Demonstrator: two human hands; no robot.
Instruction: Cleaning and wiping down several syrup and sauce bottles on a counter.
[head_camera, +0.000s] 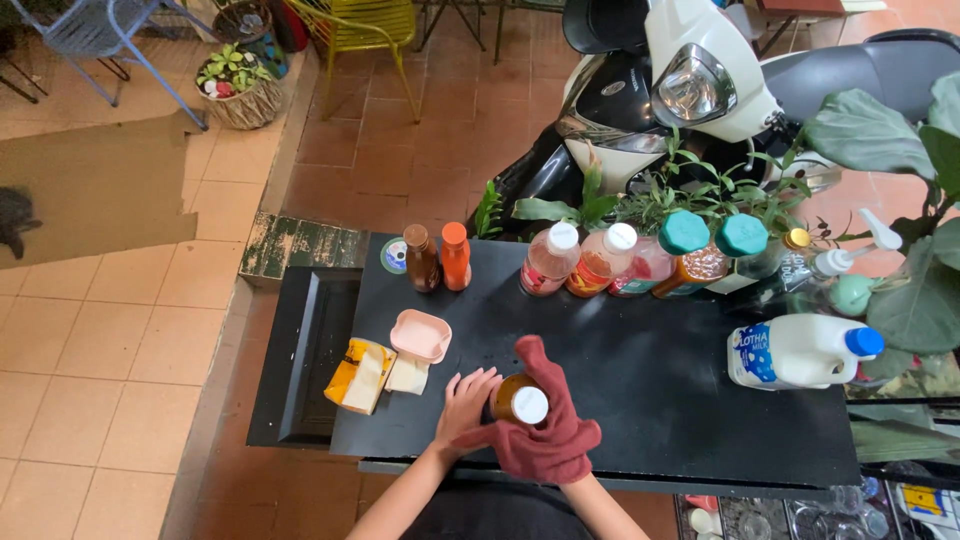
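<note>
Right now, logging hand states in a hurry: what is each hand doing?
Left hand: open, fingers resting against the brown jar.
Right hand: under a dark red cloth, wrapped around the jar.

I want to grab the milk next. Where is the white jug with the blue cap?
In the head view, the white jug lies on its side at the right end of the black table, in front of the spray bottle and beside the large-leaved plant.

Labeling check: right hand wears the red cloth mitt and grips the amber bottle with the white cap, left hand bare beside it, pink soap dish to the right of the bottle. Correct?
One error. In the head view the pink soap dish lies left of the amber bottle, not right. The rest holds: the right hand in the red cloth mitt grips the bottle, and the bare left hand rests beside it.
</note>
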